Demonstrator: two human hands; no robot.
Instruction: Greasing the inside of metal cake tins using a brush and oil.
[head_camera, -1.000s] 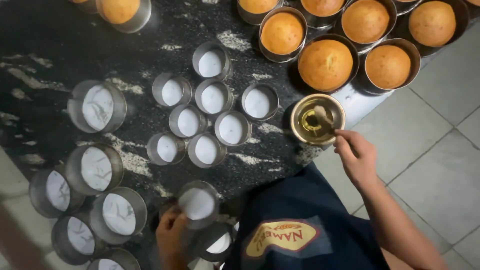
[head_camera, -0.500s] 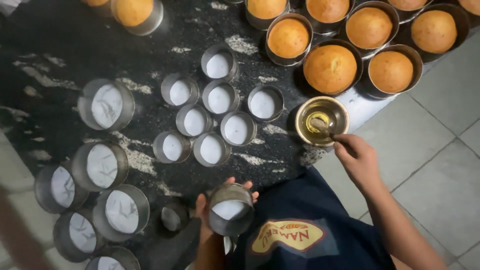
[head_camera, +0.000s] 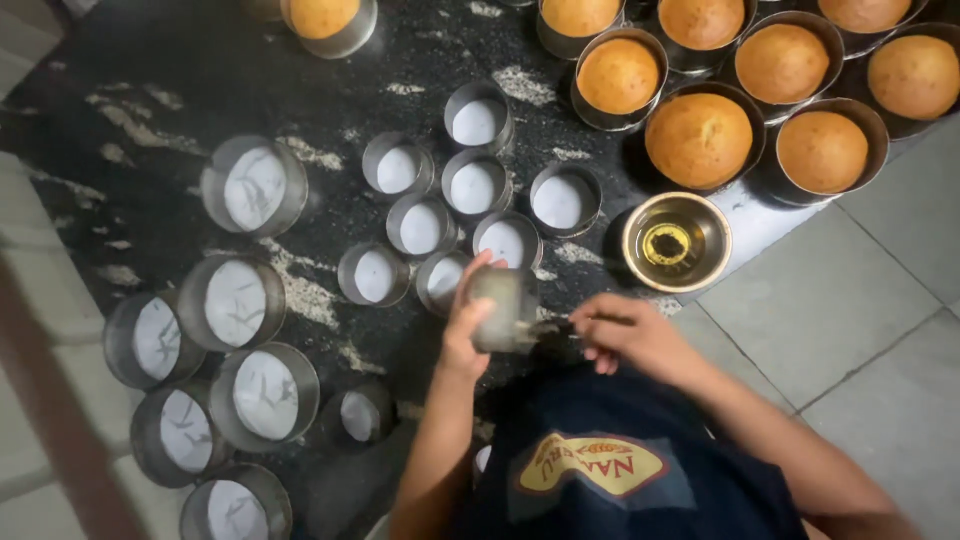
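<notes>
- I am gripping a small round tin in my left hand, tilted up over the dark counter.
- My right hand is pinching what looks like a brush; it is blurred.
- The oil bowl is sitting just beyond.
- Paper-lined tins are waiting empty; baked cakes are standing finished.

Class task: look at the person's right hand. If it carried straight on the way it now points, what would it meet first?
Probably the small tin tilted in the left hand; the right hand points leftward at it, close beside it.
</notes>
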